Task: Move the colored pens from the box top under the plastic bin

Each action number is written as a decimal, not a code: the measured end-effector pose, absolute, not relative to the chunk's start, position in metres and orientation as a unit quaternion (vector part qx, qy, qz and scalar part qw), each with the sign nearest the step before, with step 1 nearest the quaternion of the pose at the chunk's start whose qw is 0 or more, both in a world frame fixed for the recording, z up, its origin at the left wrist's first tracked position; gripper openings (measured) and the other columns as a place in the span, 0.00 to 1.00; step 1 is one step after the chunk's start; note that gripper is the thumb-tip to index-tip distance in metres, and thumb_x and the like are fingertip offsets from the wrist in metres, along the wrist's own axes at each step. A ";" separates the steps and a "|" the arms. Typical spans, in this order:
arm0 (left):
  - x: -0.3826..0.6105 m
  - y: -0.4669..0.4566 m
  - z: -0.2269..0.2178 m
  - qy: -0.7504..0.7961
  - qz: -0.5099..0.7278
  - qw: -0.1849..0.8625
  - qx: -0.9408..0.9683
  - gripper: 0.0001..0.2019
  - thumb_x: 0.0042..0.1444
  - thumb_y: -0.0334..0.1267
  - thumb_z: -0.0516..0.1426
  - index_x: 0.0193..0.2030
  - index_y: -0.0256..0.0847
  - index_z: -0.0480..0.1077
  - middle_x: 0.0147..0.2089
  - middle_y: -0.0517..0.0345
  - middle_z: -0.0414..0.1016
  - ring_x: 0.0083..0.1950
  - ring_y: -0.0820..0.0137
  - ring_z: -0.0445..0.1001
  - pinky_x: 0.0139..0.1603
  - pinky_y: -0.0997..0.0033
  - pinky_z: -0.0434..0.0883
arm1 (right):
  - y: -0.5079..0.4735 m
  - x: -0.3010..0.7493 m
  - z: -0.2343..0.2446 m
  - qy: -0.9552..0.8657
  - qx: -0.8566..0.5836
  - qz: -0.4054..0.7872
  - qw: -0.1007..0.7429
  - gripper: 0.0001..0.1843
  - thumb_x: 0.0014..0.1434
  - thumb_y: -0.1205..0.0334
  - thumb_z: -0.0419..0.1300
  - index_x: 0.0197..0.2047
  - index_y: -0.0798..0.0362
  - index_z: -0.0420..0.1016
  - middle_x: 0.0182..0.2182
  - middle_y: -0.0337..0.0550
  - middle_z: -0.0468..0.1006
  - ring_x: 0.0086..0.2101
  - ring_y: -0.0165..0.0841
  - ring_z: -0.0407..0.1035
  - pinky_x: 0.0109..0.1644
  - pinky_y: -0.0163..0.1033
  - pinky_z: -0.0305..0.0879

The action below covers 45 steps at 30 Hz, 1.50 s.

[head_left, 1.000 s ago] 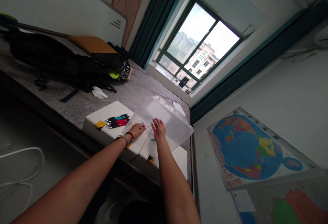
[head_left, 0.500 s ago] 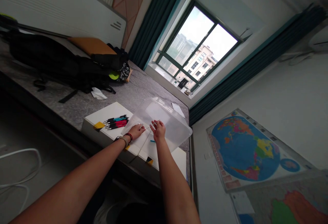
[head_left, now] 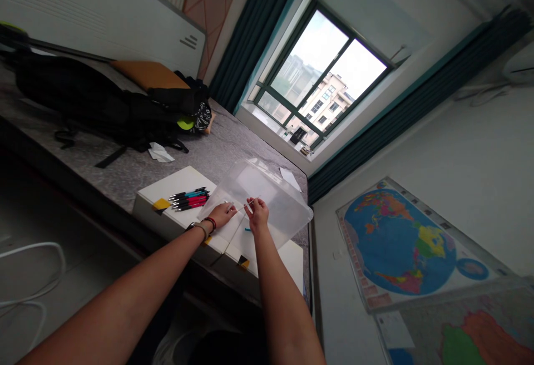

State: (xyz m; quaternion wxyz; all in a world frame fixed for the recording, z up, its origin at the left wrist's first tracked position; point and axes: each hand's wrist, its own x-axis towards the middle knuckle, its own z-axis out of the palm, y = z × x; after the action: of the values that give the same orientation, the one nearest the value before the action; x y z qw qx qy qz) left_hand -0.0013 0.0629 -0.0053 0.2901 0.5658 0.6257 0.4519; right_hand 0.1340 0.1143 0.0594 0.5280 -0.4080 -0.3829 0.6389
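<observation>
My right hand (head_left: 257, 213) pinches a thin, pale stick that looks like a pen refill (head_left: 242, 207), slanting up to the right. My left hand (head_left: 224, 213) is closed close to the stick's lower left end, around a small pale piece too small to make out. Both hands are above a translucent plastic bin (head_left: 287, 215) that rests on white boxes. A short blue piece (head_left: 247, 230) lies just below my right hand. Left of my left hand, several pens (head_left: 189, 200) with black, teal and red barrels lie in a row.
White boxes (head_left: 152, 190) with yellow and black corner marks stand along the edge of a grey mattress (head_left: 200, 156). A black bag (head_left: 83, 92) and crumpled paper (head_left: 161, 152) lie farther left. A wall map (head_left: 406, 237) hangs at the right.
My right hand has dipped very slightly with the thin stick still in its fingers. My left hand stays in place.
</observation>
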 end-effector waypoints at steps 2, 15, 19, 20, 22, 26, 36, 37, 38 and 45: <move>-0.001 0.062 -0.004 0.627 0.448 0.289 0.568 0.12 0.57 0.45 0.51 0.34 0.40 0.69 0.35 0.53 0.77 0.39 0.64 0.73 0.39 0.69 0.65 | 0.112 0.134 0.056 -0.395 -0.415 0.633 0.520 0.15 0.50 0.59 0.67 0.36 0.52 0.65 0.35 0.43 0.79 0.41 0.36 0.75 0.45 0.45 0.74; 0.001 0.063 -0.010 0.623 0.450 0.273 0.579 0.13 0.57 0.47 0.51 0.35 0.40 0.71 0.37 0.53 0.77 0.40 0.64 0.74 0.40 0.69 0.65 | 0.106 0.133 0.041 -0.428 -0.414 0.618 0.514 0.14 0.51 0.58 0.65 0.36 0.53 0.65 0.33 0.42 0.78 0.37 0.34 0.75 0.40 0.41 0.75; 0.001 0.061 -0.006 0.620 0.446 0.286 0.579 0.16 0.56 0.48 0.53 0.41 0.40 0.74 0.41 0.51 0.79 0.43 0.63 0.75 0.43 0.68 0.67 | 0.105 0.133 0.039 -0.436 -0.412 0.603 0.526 0.14 0.51 0.58 0.65 0.35 0.53 0.65 0.32 0.41 0.77 0.36 0.33 0.75 0.40 0.42 0.75; 0.001 0.061 -0.006 0.615 0.449 0.293 0.578 0.17 0.56 0.48 0.53 0.44 0.40 0.75 0.42 0.50 0.79 0.45 0.62 0.75 0.45 0.68 0.67 | 0.106 0.133 0.039 -0.438 -0.412 0.600 0.528 0.14 0.51 0.58 0.65 0.35 0.53 0.65 0.31 0.41 0.77 0.36 0.33 0.75 0.40 0.42 0.76; 0.001 0.060 -0.006 0.603 0.459 0.309 0.575 0.20 0.55 0.49 0.54 0.47 0.40 0.75 0.45 0.50 0.79 0.48 0.62 0.75 0.48 0.68 0.67 | 0.105 0.133 0.038 -0.445 -0.412 0.594 0.529 0.13 0.51 0.58 0.65 0.35 0.53 0.65 0.31 0.41 0.77 0.35 0.34 0.75 0.39 0.41 0.76; 0.002 0.061 -0.009 0.589 0.459 0.321 0.583 0.20 0.55 0.50 0.54 0.46 0.41 0.77 0.46 0.52 0.80 0.49 0.62 0.75 0.48 0.69 0.68 | 0.102 0.129 0.037 -0.467 -0.413 0.581 0.524 0.13 0.51 0.58 0.65 0.35 0.53 0.66 0.30 0.41 0.78 0.35 0.34 0.75 0.37 0.40 0.76; 0.005 0.056 -0.004 0.611 0.448 0.288 0.586 0.19 0.56 0.52 0.52 0.40 0.42 0.78 0.42 0.51 0.80 0.44 0.61 0.75 0.45 0.68 0.67 | 0.132 0.161 0.096 -0.603 -0.480 0.468 0.433 0.10 0.53 0.57 0.63 0.36 0.55 0.73 0.30 0.43 0.80 0.32 0.31 0.75 0.34 0.35 0.70; 0.005 0.055 -0.004 0.614 0.446 0.291 0.583 0.19 0.56 0.52 0.53 0.40 0.42 0.78 0.41 0.51 0.80 0.44 0.61 0.75 0.45 0.68 0.67 | 0.139 0.167 0.104 -0.609 -0.497 0.440 0.434 0.09 0.54 0.58 0.62 0.36 0.55 0.74 0.28 0.42 0.80 0.30 0.31 0.74 0.34 0.35 0.70; 0.005 0.055 -0.004 0.615 0.445 0.293 0.581 0.19 0.56 0.52 0.53 0.41 0.42 0.78 0.41 0.51 0.80 0.45 0.61 0.75 0.45 0.68 0.67 | 0.146 0.173 0.110 -0.619 -0.520 0.409 0.424 0.08 0.54 0.60 0.62 0.35 0.55 0.74 0.26 0.40 0.79 0.28 0.31 0.74 0.35 0.36 0.70; 0.004 0.056 -0.008 0.610 0.457 0.288 0.581 0.20 0.55 0.53 0.53 0.40 0.41 0.78 0.42 0.50 0.80 0.45 0.60 0.75 0.45 0.67 0.68 | 0.154 0.196 0.088 -0.691 -0.588 0.332 0.257 0.14 0.42 0.77 0.66 0.17 0.53 0.67 0.18 0.41 0.74 0.33 0.37 0.74 0.44 0.40 0.67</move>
State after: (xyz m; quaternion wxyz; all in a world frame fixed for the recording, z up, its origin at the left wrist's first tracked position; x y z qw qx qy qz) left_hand 0.0045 0.0559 -0.0084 0.2879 0.5806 0.6095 0.4566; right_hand 0.1958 0.1544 0.0881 0.2568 -0.5885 -0.6910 0.3321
